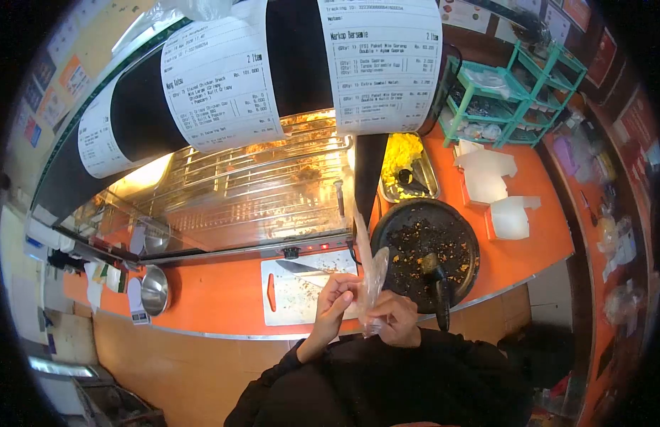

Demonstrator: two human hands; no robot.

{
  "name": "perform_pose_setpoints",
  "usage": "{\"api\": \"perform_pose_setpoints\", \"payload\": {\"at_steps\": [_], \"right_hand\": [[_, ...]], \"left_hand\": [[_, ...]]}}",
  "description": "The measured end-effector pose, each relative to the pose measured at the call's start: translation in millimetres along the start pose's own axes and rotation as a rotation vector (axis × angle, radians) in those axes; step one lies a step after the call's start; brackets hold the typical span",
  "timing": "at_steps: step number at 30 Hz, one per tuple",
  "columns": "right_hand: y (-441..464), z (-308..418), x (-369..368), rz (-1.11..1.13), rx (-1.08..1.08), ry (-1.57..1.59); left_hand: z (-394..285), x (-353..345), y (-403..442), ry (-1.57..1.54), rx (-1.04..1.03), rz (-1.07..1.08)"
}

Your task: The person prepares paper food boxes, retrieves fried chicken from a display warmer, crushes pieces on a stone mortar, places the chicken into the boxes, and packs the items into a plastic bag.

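Observation:
Between my hands stretches a thin, clear plastic film (373,274), a bag or a glove; I cannot tell which. My left hand (333,307) pinches its left side, and my right hand (396,319) closes around its lower right side. Below the left hand is a white cutting board (293,304) with crumbs and a knife (300,267) along its upper edge. A dark stone mortar (395,279) stands just beyond my right hand, with dark bits inside and a pestle (438,281) resting over its near rim.
A heated display case (259,206) with fried food stands ahead, with order slips (383,64) hanging over it. Right of it are a metal tray of yellow food (407,158), open white boxes (510,217) and a green rack (486,107). A metal bowl (155,290) sits left.

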State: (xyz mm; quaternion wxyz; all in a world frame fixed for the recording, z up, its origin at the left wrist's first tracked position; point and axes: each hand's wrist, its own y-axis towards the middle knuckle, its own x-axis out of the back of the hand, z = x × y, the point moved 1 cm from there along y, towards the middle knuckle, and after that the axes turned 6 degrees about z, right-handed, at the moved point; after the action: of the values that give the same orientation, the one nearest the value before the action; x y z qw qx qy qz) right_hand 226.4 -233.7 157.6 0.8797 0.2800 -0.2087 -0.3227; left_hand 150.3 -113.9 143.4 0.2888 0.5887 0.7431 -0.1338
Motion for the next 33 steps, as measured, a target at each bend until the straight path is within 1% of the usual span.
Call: {"api": "perform_pose_setpoints", "payload": {"at_steps": [1,2,3,4,5,6,8,9,10,12,13,14,16,17,18,20,21,22,24,25,26,28,29,30,32,33], "right_hand": [[2,7,4,-0.024,0.039,0.023],[4,11,8,-0.052,0.079,0.048],[3,10,13,-0.053,0.082,0.061],[1,9,21,-0.029,0.081,0.007],[-1,7,26,-0.011,0.078,-0.046],[2,6,28,-0.022,0.079,-0.028],[5,9,34,-0.007,0.059,-0.12],[3,10,37,0.011,0.0,-0.177],[1,7,40,0.011,-0.002,-0.173],[-3,-3,47,-0.065,-0.197,-0.304],[-2,-7,53,-0.054,-0.214,-0.378],[-3,-10,56,-0.049,-0.222,-0.383],[-3,-16,62,-0.092,-0.41,-0.347],[-2,-16,66,-0.015,-0.516,-0.334],[3,-13,67,-0.003,-0.517,-0.345],[14,-1,59,0.032,-0.346,-0.491],[12,0,55,-0.053,-0.158,-0.514],[6,-1,51,-0.041,-0.158,-0.517],[-8,-3,41,-0.111,0.181,-0.289],[-10,-3,32,-0.097,0.166,-0.191],[-12,-4,23,-0.101,0.158,-0.183],[-11,-10,6,0.01,-0.161,-0.205],[-10,-15,2,0.031,-0.341,-0.179],[-10,-19,1,0.023,-0.342,-0.168],[-16,-35,3,0.181,-0.432,-0.285],[-18,-46,1,0.227,-0.455,-0.117]], "left_hand": [[2,-6,-1,0.04,0.01,-0.094],[4,-7,-3,0.048,0.007,-0.102],[7,-6,-4,0.325,-0.002,-0.046],[8,-6,-6,0.604,-0.004,0.011],[11,-8,-5,0.695,0.006,-0.023],[11,-9,-3,0.713,0.016,-0.027],[13,-13,-1,0.886,-0.004,-0.046],[10,-17,1,0.99,-0.038,-0.075],[11,-17,3,0.992,-0.034,-0.077],[12,-19,7,1.018,-0.226,-0.169],[15,-14,7,0.948,-0.222,-0.185],[15,-11,6,0.939,-0.216,-0.187],[14,-5,5,0.904,-0.118,-0.21],[13,-3,5,0.953,-0.116,-0.206],[16,-2,5,0.939,-0.119,-0.213],[22,-1,5,0.992,-0.065,-0.297],[21,-5,7,1.008,-0.112,-0.303],[20,-9,7,1.0,-0.113,-0.311],[19,-12,6,0.933,0.034,-0.334],[26,-7,4,0.85,0.002,-0.314],[27,-8,2,0.856,0.012,-0.317],[28,-11,3,0.454,-0.039,-0.38],[24,-13,4,0.437,-0.057,-0.358],[27,-11,3,0.45,-0.051,-0.357],[39,-3,2,0.637,-0.158,-0.318],[39,-4,3,0.729,-0.158,-0.263]]}}
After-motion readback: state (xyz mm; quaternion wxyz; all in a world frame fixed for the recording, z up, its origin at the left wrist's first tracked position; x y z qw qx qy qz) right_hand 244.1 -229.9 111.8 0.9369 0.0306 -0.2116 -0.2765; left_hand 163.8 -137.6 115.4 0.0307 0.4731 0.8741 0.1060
